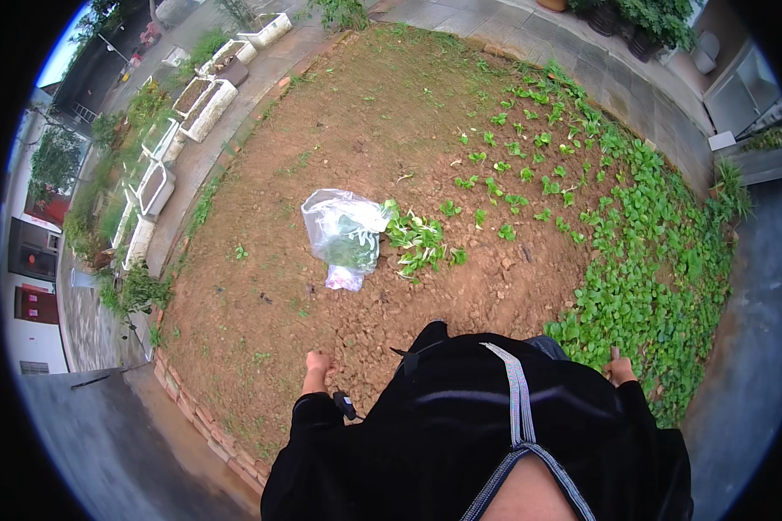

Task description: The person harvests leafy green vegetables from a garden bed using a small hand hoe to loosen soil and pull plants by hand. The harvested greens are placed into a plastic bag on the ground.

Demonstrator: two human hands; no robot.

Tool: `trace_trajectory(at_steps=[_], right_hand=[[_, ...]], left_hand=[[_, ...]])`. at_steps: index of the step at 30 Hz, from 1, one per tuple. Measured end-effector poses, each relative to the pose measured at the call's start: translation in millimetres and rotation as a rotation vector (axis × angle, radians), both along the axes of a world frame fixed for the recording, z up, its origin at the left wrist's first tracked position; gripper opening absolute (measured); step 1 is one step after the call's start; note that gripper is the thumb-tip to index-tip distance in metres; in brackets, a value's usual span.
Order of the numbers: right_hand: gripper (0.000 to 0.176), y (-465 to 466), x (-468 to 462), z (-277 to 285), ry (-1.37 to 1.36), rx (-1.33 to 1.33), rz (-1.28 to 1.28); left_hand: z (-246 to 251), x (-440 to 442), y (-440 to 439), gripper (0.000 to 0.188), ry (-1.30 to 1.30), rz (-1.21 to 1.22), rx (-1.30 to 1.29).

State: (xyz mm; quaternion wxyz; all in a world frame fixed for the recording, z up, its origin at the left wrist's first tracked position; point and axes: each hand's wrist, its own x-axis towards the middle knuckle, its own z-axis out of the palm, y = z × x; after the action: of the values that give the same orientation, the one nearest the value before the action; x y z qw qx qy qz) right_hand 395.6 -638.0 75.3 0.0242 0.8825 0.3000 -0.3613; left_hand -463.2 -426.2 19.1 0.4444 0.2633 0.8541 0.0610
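Note:
My left hand (pixel 319 365) hangs over bare brown soil, its fingers curled in and no object showing in it. My right hand (pixel 619 371) is closed around a short brownish handle (pixel 615 353), beside the dense leafy bed; whatever the handle belongs to is hidden. On the soil ahead lies a clear plastic bag (pixel 345 228) with something green inside. Touching its right side is a loose heap of uprooted leafy seedlings (pixel 420 241) with pale stems. A small pinkish-white plastic packet (pixel 344 278) lies at the bag's lower edge.
Small seedlings (pixel 515 150) stand spaced out in the soil ahead and right. Dense leafy greens (pixel 645 260) fill the plot's right side. A brick edging (pixel 199 423) borders the lower left. White planter troughs (pixel 212 107) line the paved path at upper left.

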Motion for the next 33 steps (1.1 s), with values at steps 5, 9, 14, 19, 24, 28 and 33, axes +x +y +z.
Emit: trace_trajectory(at_steps=[5,9,14,19,24,28,33], right_hand=[[0.028,-33.2,-12.1,-10.4,0.193,-0.069,-0.057],[0.015,-20.4,-24.3,-16.7,0.401,0.092,-0.643],[0.01,-9.6,-27.4,-15.7,0.399,0.511,-0.665],[0.012,-13.0,-16.2,-21.1,0.293,0.541,-0.653],[0.021,-38.5,-2.3,-55.7,0.163,0.369,-0.679],[0.026,-60.4,4.2,-75.9,0.126,0.214,-0.586],[0.068,-63.7,7.5,-72.9,0.117,0.151,-0.516]], left_hand=[[-1.9,-4.3,5.6,0.024,0.465,-0.284,0.067],[-47.1,-21.6,29.4,0.025,0.376,-0.188,0.085],[-63.0,-5.5,69.9,0.02,0.314,-0.258,0.177],[-17.2,40.4,96.0,0.015,0.294,-0.362,0.236],[6.4,51.9,85.6,0.012,0.1,-0.24,0.117],[12.9,50.6,63.6,0.011,-0.061,-0.044,0.0],[49.8,68.3,51.5,0.013,0.023,-0.022,-0.027]])
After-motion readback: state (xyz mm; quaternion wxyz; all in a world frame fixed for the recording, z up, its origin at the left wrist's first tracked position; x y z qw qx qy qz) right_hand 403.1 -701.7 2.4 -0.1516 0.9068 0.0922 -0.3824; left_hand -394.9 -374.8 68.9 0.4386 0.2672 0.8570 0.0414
